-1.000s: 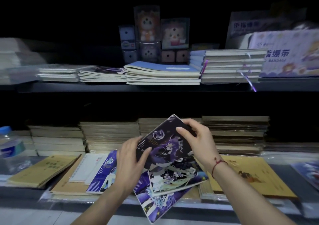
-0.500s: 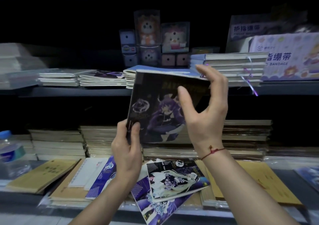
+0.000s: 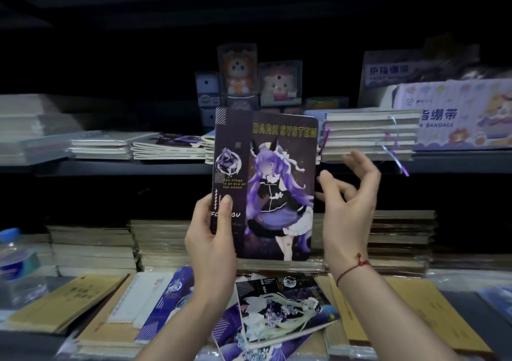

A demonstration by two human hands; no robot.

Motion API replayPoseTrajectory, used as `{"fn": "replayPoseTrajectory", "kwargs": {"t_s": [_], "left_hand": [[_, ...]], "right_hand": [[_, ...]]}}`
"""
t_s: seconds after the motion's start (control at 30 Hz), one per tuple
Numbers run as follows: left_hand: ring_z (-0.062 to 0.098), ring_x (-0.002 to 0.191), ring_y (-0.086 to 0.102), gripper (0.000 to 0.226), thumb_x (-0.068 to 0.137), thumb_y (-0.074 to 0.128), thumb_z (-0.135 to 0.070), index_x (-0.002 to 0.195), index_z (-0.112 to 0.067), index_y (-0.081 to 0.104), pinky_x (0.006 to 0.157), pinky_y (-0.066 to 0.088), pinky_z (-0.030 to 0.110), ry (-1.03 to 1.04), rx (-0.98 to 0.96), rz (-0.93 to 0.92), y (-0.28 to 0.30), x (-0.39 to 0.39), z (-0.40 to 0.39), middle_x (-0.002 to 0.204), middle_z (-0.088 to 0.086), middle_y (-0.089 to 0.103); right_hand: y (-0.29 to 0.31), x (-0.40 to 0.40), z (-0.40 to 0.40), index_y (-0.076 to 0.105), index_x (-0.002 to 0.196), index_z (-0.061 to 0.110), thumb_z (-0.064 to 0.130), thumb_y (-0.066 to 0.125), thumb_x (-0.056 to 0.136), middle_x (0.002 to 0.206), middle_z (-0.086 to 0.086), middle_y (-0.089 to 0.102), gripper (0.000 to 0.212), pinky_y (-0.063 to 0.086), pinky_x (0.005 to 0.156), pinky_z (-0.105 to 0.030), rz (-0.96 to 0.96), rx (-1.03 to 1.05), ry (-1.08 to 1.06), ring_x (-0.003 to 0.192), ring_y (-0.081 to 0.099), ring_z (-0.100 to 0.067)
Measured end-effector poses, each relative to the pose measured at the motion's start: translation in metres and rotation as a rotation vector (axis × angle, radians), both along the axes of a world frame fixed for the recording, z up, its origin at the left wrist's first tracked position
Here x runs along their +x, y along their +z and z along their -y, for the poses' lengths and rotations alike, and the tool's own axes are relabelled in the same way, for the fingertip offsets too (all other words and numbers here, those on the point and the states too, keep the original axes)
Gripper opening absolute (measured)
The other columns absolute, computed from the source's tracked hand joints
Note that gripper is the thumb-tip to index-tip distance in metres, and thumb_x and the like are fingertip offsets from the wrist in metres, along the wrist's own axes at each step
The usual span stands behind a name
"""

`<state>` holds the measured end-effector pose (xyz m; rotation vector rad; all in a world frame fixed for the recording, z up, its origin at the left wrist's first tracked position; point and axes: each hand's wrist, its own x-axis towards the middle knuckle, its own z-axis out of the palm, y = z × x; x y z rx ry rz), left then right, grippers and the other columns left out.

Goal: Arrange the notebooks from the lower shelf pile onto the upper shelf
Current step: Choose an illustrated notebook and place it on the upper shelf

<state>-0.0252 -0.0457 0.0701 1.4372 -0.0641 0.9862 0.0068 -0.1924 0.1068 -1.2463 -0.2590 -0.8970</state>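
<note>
A person stood facing dark shop shelving, and the change in this moment was plain: the purple "Dark System" notebook [image 3: 264,186], which a second earlier had lain tilted low over the loose pile, was now raised and held upright, its cover with a purple-haired cartoon girl facing the viewer. Its top edge reached in front of the upper shelf [image 3: 124,166]. The left hand [image 3: 212,238] alone gripped it, thumb pressed on the front near the lower left corner and fingers behind the spine edge. The right hand [image 3: 347,197], which half a second before had pinched the notebook's top right edge, had let go; it hovered just beside the right edge with fingers spread and loosely curled, holding nothing. Below, on the lower shelf, the loose pile remained: a pale-haired illustrated notebook [image 3: 285,310] lay askew on top of other purple covers, beside tan exercise books [image 3: 61,305]. On the upper shelf, flat stacks of notebooks sat left of the raised one, and a taller stack with purple ribbons [image 3: 368,136] sat to its right. Judging from this, the notebook had been lifted and turned for checking but not yet placed; it probably still needed laying on a matching stack above, and several notebooks were still waiting below.
</note>
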Motion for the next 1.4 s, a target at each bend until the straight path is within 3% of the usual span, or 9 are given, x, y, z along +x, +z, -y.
{"fn": "replayPoseTrajectory", "kwargs": {"t_s": [0.23,0.47,0.7,0.83,0.93,1.07,1.13,1.27,1.4], "left_hand": [[0.015,0.096,0.067,0.018,0.095,0.053,-0.037,0.106,-0.028,0.064,0.089,0.053,0.047,0.015,-0.114,-0.018,0.014,0.001,-0.001,0.099,-0.004,0.072],[0.008,0.082,0.069,0.01,0.096,0.053,-0.028,0.1,-0.025,0.062,0.075,0.055,0.03,-0.095,-0.181,-0.051,0.039,-0.006,-0.001,0.093,0.001,0.074],[-0.006,0.058,0.063,0.022,0.096,0.054,-0.015,0.117,-0.011,0.058,0.053,0.048,0.01,-0.189,-0.199,-0.164,0.095,-0.012,-0.018,0.072,-0.009,0.072],[0.005,0.055,0.064,0.03,0.091,0.049,-0.01,0.119,-0.01,0.059,0.048,0.049,0.021,-0.25,-0.27,-0.244,0.129,-0.021,-0.031,0.084,0.002,0.07],[0.008,0.053,0.063,0.027,0.089,0.048,-0.007,0.112,-0.006,0.063,0.045,0.046,0.018,-0.286,-0.352,-0.234,0.139,-0.031,-0.039,0.074,0.001,0.07],[0.012,0.065,0.069,0.022,0.093,0.052,-0.007,0.108,-0.014,0.066,0.051,0.051,0.02,-0.333,-0.392,-0.189,0.135,-0.041,-0.036,0.082,0.001,0.075],[0.018,0.08,0.071,0.024,0.095,0.052,-0.008,0.116,-0.014,0.064,0.058,0.053,0.023,-0.302,-0.372,-0.177,0.128,-0.037,-0.035,0.096,0.005,0.075],[0.026,0.101,0.068,0.032,0.096,0.052,-0.013,0.127,-0.016,0.057,0.072,0.053,0.032,-0.28,-0.391,-0.15,0.122,-0.025,-0.037,0.111,0.007,0.071],[0.025,0.094,0.068,0.03,0.096,0.053,-0.013,0.125,-0.012,0.057,0.069,0.052,0.031,-0.264,-0.418,-0.11,0.122,-0.022,-0.038,0.11,0.01,0.071]], "right_hand": [[-0.001,0.0,-0.004,0.063,0.096,0.018,0.02,0.054,0.095,0.087,-0.005,0.071,0.009,0.05,0.063,-0.026,-0.178,-0.015,0.29,0.074,0.065,-0.015],[0.012,-0.015,-0.018,0.07,0.092,0.015,0.014,0.053,0.096,0.095,-0.001,0.074,0.017,0.052,0.079,-0.022,-0.185,-0.093,0.477,0.09,0.067,-0.014],[0.048,-0.02,-0.031,0.069,0.087,0.014,0.02,0.058,0.093,0.09,-0.009,0.071,0.014,0.048,0.079,-0.039,-0.223,0.004,0.456,0.083,0.063,-0.021],[0.086,-0.024,-0.043,0.069,0.083,0.015,0.019,0.057,0.094,0.082,-0.001,0.069,0.017,0.044,0.074,-0.033,-0.287,0.041,0.499,0.078,0.061,-0.018],[0.104,-0.032,-0.05,0.069,0.085,0.013,0.021,0.056,0.094,0.081,-0.001,0.068,0.018,0.044,0.068,-0.029,-0.273,0.007,0.526,0.072,0.059,-0.015],[0.097,-0.038,-0.049,0.06,0.075,0.016,0.02,0.053,0.095,0.047,0.013,0.05,0.022,0.033,0.041,-0.012,-0.282,-0.053,0.49,0.04,0.042,-0.001],[0.09,-0.036,-0.045,0.058,0.073,0.018,0.014,0.053,0.094,0.045,0.016,0.049,0.022,0.03,0.039,-0.01,-0.295,-0.064,0.479,0.037,0.042,0.003],[0.094,-0.036,-0.039,0.063,0.097,0.022,0.008,0.05,0.09,0.057,0.008,0.063,0.02,0.042,0.043,-0.023,-0.315,-0.191,0.502,0.047,0.057,-0.011],[0.089,-0.038,-0.037,0.055,0.107,0.011,0.005,0.046,0.094,0.046,0.008,0.053,0.016,0.029,0.031,-0.016,-0.331,-0.242,0.582,0.029,0.047,-0.018]]}}
